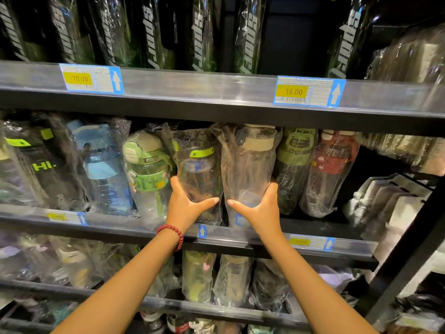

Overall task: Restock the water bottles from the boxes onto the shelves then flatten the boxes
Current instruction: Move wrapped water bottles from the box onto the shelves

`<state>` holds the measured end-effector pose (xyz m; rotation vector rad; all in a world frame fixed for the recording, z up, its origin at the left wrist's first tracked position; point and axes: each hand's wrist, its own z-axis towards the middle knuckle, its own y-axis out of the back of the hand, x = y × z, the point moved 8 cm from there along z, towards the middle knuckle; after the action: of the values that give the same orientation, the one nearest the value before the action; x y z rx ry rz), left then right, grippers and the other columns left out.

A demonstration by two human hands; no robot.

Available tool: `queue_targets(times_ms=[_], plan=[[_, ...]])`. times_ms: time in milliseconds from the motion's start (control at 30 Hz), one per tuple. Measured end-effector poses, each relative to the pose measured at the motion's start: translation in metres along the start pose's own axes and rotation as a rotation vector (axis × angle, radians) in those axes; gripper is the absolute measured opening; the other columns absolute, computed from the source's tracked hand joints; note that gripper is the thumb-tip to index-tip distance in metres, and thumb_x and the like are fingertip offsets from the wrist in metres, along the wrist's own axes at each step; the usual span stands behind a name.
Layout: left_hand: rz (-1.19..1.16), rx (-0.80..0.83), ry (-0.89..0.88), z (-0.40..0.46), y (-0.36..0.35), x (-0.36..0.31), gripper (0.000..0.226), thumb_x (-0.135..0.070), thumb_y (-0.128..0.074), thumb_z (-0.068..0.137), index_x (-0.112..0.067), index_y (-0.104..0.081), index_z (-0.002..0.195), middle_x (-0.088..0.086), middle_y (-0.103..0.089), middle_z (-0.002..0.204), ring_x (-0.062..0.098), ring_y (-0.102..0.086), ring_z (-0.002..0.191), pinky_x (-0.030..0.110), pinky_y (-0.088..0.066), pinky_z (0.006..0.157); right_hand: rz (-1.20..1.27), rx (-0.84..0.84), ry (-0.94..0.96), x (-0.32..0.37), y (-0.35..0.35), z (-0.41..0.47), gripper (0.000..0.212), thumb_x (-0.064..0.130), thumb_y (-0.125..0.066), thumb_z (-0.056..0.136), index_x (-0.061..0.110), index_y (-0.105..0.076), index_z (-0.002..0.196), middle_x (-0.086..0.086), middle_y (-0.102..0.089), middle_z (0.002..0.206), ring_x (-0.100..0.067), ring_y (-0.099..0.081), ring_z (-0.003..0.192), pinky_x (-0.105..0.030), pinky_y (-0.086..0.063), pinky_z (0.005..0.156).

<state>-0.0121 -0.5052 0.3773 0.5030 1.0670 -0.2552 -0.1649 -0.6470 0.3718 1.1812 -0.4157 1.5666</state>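
Bottles in crinkled clear wrap stand packed along the middle shelf (149,231), and the person has both hands on two of them at its front edge. The left hand (186,204), a red bead bracelet (172,233) on its wrist, wraps the base of the dark bottle (198,169) with the lime band, thumb across the front. The right hand (258,208) cups the base of the beige-capped bottle (250,165) just beside it in the same way. Both bottles sit on the shelf, upright or close to it, their tops close under the shelf above (216,109).

No box is in view, so flattening probably comes later.

The risk lies in the crowding. The green bottle (147,169) on the left and the olive one (292,165) on the right press against the held pair, so a hard push could tip neighbours or shove the back row askew. The slick wrap could also slide in the grip, or snag on the shelf lip.
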Motion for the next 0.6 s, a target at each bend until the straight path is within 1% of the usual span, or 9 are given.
queue_targets(times_ms=[100, 200, 233, 267, 333, 367, 467, 533, 600], plan=[[-0.01, 0.022, -0.003, -0.002, 0.001, 0.001, 0.096, -0.026, -0.088, 0.06, -0.011, -0.028, 0.133, -0.002, -0.045, 0.126, 0.011, -0.046, 0.113, 0.022, -0.037, 0.093, 0.065, 0.14, -0.066, -0.004, 0.003, 0.002, 0.069, 0.027, -0.085, 0.067, 0.021, -0.034, 0.112, 0.002, -0.046, 0.119, -0.016, -0.049, 0.111, -0.028, -0.041, 0.09], [-0.03, 0.026, -0.01, -0.006, 0.001, 0.004, 0.09, -0.025, -0.087, 0.062, -0.015, -0.032, 0.132, -0.001, -0.05, 0.127, 0.012, -0.05, 0.115, 0.022, -0.039, 0.092, 0.076, 0.224, -0.104, -0.009, 0.007, 0.003, 0.077, 0.022, -0.082, 0.072, 0.017, -0.031, 0.13, 0.004, -0.042, 0.129, -0.014, -0.045, 0.119, -0.029, -0.04, 0.094], [-0.029, 0.02, -0.015, -0.007, 0.001, 0.004, 0.088, -0.025, -0.086, 0.064, -0.015, -0.033, 0.133, -0.001, -0.05, 0.128, 0.012, -0.05, 0.116, 0.021, -0.039, 0.092, 0.044, 0.23, -0.09, -0.009, 0.008, 0.004, 0.078, 0.021, -0.081, 0.072, 0.015, -0.031, 0.132, 0.003, -0.043, 0.129, -0.016, -0.046, 0.119, -0.03, -0.041, 0.094], [-0.024, 0.011, -0.016, -0.007, 0.002, 0.006, 0.086, -0.025, -0.084, 0.066, -0.016, -0.033, 0.134, -0.001, -0.05, 0.129, 0.013, -0.05, 0.117, 0.022, -0.039, 0.092, 0.009, 0.229, -0.066, -0.008, 0.008, 0.005, 0.074, 0.021, -0.081, 0.072, 0.014, -0.033, 0.127, 0.002, -0.046, 0.126, -0.018, -0.049, 0.117, -0.029, -0.042, 0.091], [-0.003, -0.007, -0.018, -0.006, 0.002, 0.009, 0.082, -0.025, -0.082, 0.07, -0.016, -0.033, 0.135, 0.002, -0.05, 0.132, 0.016, -0.05, 0.118, 0.023, -0.039, 0.093, -0.035, 0.201, -0.021, -0.005, 0.005, 0.004, 0.063, 0.02, -0.082, 0.071, 0.017, -0.034, 0.113, 0.0, -0.05, 0.119, -0.021, -0.053, 0.111, -0.026, -0.042, 0.084], [0.007, -0.012, -0.018, -0.007, 0.002, 0.009, 0.08, -0.025, -0.081, 0.07, -0.016, -0.034, 0.135, 0.003, -0.051, 0.132, 0.016, -0.051, 0.119, 0.024, -0.039, 0.094, -0.039, 0.169, -0.001, -0.003, 0.004, 0.004, 0.064, 0.021, -0.083, 0.069, 0.017, -0.034, 0.11, -0.003, -0.051, 0.118, -0.021, -0.054, 0.109, -0.026, -0.042, 0.083], [0.025, -0.023, -0.006, -0.005, 0.002, 0.013, 0.081, -0.027, -0.081, 0.07, -0.014, -0.035, 0.135, 0.005, -0.05, 0.133, 0.018, -0.05, 0.121, 0.028, -0.04, 0.098, -0.074, 0.04, 0.029, 0.0, -0.001, 0.0, 0.072, 0.026, -0.084, 0.065, 0.008, -0.035, 0.115, -0.011, -0.051, 0.118, -0.025, -0.053, 0.106, -0.031, -0.046, 0.085], [0.055, -0.032, 0.01, -0.006, 0.003, 0.014, 0.084, -0.03, -0.081, 0.07, -0.011, -0.034, 0.136, 0.006, -0.049, 0.134, 0.021, -0.048, 0.123, 0.032, -0.041, 0.101, -0.103, -0.027, 0.018, 0.001, -0.007, -0.003, 0.075, 0.028, -0.084, 0.064, 0.007, -0.035, 0.116, -0.011, -0.05, 0.115, -0.026, -0.052, 0.104, -0.033, -0.047, 0.082], [0.077, -0.04, 0.022, -0.006, 0.004, 0.012, 0.083, -0.03, -0.081, 0.07, -0.011, -0.034, 0.137, 0.007, -0.048, 0.135, 0.022, -0.047, 0.123, 0.03, -0.039, 0.099, -0.111, -0.062, 0.008, 0.003, -0.011, -0.006, 0.075, 0.029, -0.084, 0.064, 0.009, -0.035, 0.117, -0.009, -0.049, 0.114, -0.026, -0.051, 0.105, -0.033, -0.047, 0.082]])
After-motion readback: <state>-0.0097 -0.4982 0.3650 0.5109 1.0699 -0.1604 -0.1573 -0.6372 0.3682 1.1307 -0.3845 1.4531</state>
